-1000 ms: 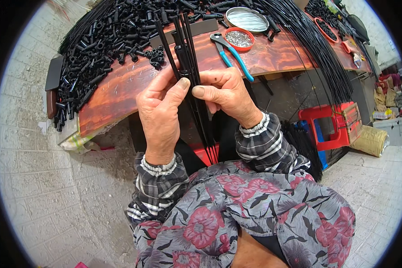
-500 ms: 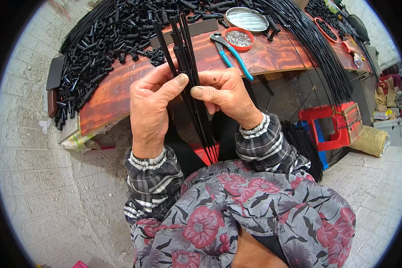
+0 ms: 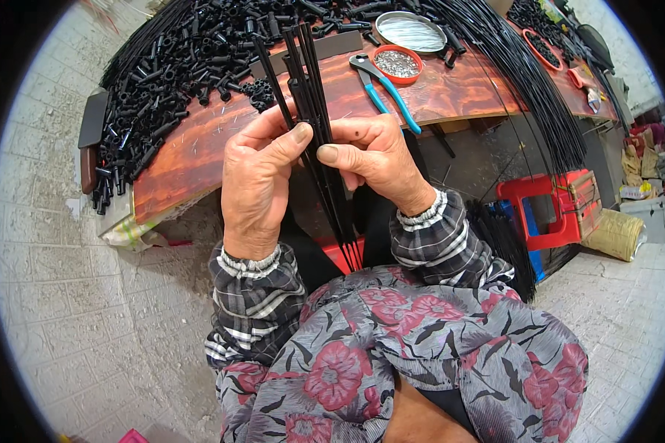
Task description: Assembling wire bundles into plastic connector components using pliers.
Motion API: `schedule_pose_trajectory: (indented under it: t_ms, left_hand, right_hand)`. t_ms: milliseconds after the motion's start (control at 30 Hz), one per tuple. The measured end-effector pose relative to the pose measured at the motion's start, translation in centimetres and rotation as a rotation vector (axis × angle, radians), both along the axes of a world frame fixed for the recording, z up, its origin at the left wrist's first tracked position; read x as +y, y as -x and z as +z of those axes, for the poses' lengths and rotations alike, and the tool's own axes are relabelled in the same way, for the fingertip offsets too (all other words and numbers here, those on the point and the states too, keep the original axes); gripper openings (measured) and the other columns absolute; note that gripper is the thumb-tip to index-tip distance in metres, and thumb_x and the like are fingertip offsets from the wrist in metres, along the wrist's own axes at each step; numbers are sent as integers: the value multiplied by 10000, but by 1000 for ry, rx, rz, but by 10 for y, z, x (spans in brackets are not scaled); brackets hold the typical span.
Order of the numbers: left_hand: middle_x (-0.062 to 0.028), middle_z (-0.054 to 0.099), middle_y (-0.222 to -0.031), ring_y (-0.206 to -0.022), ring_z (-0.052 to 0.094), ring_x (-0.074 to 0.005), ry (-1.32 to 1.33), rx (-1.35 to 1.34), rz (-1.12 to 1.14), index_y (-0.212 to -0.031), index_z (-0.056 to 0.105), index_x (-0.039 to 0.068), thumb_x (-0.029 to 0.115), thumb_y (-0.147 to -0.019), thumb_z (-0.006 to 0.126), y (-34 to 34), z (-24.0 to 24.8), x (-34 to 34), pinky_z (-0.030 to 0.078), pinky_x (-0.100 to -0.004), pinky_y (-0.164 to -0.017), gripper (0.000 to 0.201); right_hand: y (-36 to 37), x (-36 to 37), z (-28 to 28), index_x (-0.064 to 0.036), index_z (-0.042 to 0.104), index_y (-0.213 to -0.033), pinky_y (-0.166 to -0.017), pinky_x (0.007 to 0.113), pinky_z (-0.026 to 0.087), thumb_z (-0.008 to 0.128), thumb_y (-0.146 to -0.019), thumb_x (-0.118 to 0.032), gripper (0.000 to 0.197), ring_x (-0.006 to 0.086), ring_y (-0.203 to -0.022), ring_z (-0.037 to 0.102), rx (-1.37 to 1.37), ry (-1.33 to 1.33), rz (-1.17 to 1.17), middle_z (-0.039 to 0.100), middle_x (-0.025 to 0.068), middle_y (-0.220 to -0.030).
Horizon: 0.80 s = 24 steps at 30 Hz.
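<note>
Upright between my hands stands a bundle of thin black rods [image 3: 331, 203], which look like umbrella ribs. They fan out at the top, gather around a dark tubular piece near my fingers, and run down toward my lap. My left hand [image 3: 257, 166] is closed, thumb and fingers pinching the bundle from the left. From the other side my right hand [image 3: 380, 159] pinches it too, its thumb bent against the rods. Any small part between the fingertips is hidden. Beyond them, a heap of black plastic tubular parts [image 3: 199, 52] covers the table's far left.
On the reddish wooden table [image 3: 192, 155] lie blue-handled pliers [image 3: 388, 92], a red dish of small metal bits [image 3: 397, 64] and a round tin of thin wires [image 3: 412, 33]. Long black rods [image 3: 524, 88] hang over the right edge. Below stands a red stool [image 3: 550, 210].
Both hands keep their grip on the rods. My left hand and forearm have shifted slightly to the right; otherwise little differs.
</note>
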<state>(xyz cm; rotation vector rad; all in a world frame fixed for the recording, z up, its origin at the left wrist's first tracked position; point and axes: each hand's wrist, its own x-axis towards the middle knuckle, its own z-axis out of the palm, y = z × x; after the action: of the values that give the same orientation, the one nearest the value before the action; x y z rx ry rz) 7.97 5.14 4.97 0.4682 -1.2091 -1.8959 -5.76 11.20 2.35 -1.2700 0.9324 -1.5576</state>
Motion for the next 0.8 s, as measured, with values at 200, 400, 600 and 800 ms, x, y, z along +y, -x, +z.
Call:
schedule_pose_trajectory:
  t_ms: [200, 400, 600, 800]
  left_hand:
    - [-54, 603, -896, -791, 565, -108, 36, -35, 17, -1036, 555, -35, 3, -742, 628, -1, -3, 0, 449, -224, -731, 305]
    - [-84, 606, -927, -819, 570, -118, 101, -33, 78, -1040, 556, -48, -19, -724, 631, -2, -3, 3, 444, -223, -759, 325]
    - [-89, 604, -921, -810, 570, -126, -51, -10, 98, -1038, 553, -55, -49, -735, 594, 4, -2, 5, 451, -233, -751, 305]
    - [-94, 603, -894, -797, 572, -140, -99, 28, 143, -1005, 560, -59, -69, -742, 564, 5, 0, 6, 459, -243, -740, 263]
  right_hand:
    - [3, -1, -3, 32, 597, -996, -360, 153, 331, 627, -776, -143, 283, 28, -401, 432, -24, 0, 34, 569, 5, -635]
    - [2, 0, -1, 13, 604, -998, -368, 155, 329, 624, -783, -155, 273, 27, -411, 433, -27, -2, 44, 555, -8, -610]
    - [3, -2, -4, -13, 614, -993, -371, 155, 328, 615, -794, -167, 252, 22, -420, 438, 12, 2, 21, 544, -19, -588]
    - [-4, -1, 0, 2, 610, -985, -375, 154, 333, 610, -799, -173, 256, 22, -421, 437, 36, -19, -33, 541, -21, -591]
